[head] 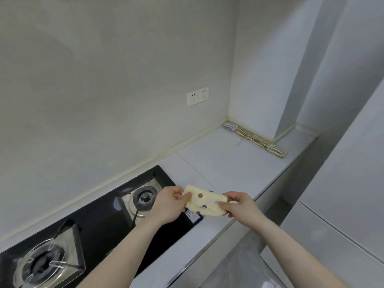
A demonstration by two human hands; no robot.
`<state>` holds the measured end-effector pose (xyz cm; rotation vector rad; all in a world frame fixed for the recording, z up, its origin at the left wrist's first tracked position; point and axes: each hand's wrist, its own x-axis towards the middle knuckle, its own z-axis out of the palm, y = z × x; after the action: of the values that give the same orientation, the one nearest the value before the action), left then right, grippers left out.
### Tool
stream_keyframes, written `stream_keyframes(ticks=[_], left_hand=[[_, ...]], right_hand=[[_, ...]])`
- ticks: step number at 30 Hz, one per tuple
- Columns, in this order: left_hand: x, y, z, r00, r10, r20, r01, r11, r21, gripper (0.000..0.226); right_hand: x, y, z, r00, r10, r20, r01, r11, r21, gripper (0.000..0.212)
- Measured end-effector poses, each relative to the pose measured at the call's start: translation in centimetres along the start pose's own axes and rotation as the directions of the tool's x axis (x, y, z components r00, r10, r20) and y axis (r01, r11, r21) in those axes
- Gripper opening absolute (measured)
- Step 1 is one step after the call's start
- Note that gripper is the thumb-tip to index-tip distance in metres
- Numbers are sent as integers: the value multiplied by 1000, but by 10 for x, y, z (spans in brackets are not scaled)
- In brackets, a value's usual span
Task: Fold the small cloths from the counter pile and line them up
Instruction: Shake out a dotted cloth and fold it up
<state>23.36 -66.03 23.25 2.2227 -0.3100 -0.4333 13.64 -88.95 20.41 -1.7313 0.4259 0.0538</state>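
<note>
Above the right end of the black hob (99, 223), in the head view, both forearms reach forward and meet at a folded cream cloth with dots (204, 201), held in the air over the bench (224, 163). The left hand (169, 204) pinches the cloth's left end, fingers curled round it with the thumb on top. The right hand (239, 206) grips the right end the same way. Far back along the wall, a row of folded cloths (257, 140) lies on the bench in a line, a grey one at the corner and checked ones beside it. Two wall sockets (197, 96) sit above.
</note>
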Motion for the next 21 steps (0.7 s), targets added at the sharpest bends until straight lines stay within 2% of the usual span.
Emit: stream_keyframes(ticks=[4, 12, 17, 21], left_hand=[[63, 24, 20, 1000, 13, 27, -12, 1000, -11, 37], [157, 41, 47, 998, -16, 68, 18, 999, -28, 24], [204, 41, 56, 999, -39, 23, 39, 999, 2, 7], [240, 44, 77, 992, -121, -26, 121, 993, -3, 5]], right_hand=[[43, 10, -36, 993, 67, -99, -59, 995, 82, 11], [123, 32, -94, 940, 249, -235, -185, 947, 264, 17], [195, 50, -125, 893, 385, -233, -273, 875, 401, 20], [253, 61, -152, 847, 495, -195, -356, 800, 482, 16]])
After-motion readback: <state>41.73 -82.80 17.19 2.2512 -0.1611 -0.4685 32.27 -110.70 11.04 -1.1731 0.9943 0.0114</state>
